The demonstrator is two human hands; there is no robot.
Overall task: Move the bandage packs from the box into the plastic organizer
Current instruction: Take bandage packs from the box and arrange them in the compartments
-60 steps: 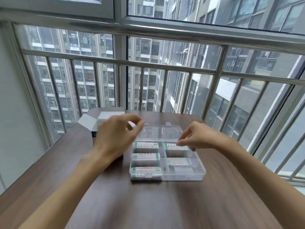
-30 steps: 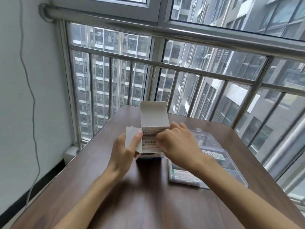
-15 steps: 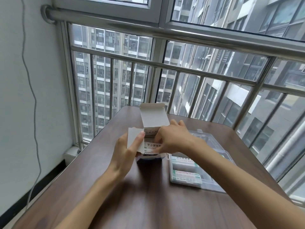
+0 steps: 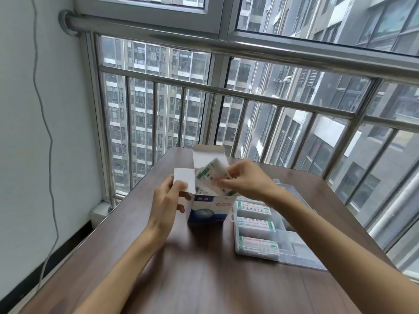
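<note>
A blue and white cardboard box [image 4: 207, 211] stands upright on the brown table with its top flaps open. My left hand [image 4: 166, 202] grips its left side, thumb on the side flap. My right hand [image 4: 246, 181] pinches a bundle of white and green bandage packs [image 4: 209, 177], tilted and lifted partly out of the box's mouth. To the right lies the clear plastic organizer [image 4: 294, 248], lid open. Three bandage packs [image 4: 257, 225] fill its left column; my right forearm hides part of the compartments on its right.
The brown table [image 4: 204, 279] stands against a steel window railing [image 4: 249, 94] at the far side. A white wall with a hanging grey cable [image 4: 48, 137] is on the left. The table's left edge drops to the floor.
My view swung from the organizer to the box. My left hand took hold of the box; my right hand reached in and has pulled a bundle of bandage packs up out of it.
</note>
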